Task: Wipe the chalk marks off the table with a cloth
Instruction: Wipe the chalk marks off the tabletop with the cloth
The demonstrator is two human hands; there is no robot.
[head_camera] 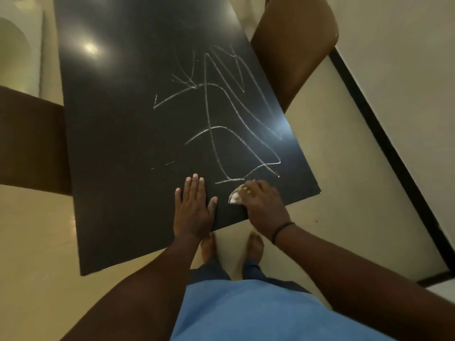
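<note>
A black table [118, 134] carries white chalk marks [221, 114], scribbled lines across its right half down to the near right corner. My right hand [263, 203] presses a small pale cloth [235, 196] onto the table near that corner, just below the lowest chalk line; most of the cloth is hidden under the fingers. My left hand [193, 205] lies flat on the table to the left of the cloth, fingers straight and spread.
A brown chair back [295, 52] stands against the table's right edge, and another brown chair [29, 141] against its left edge. My bare feet [209, 247] stand on the cream floor at the table's near edge. A black skirting strip [384, 143] runs along the right wall.
</note>
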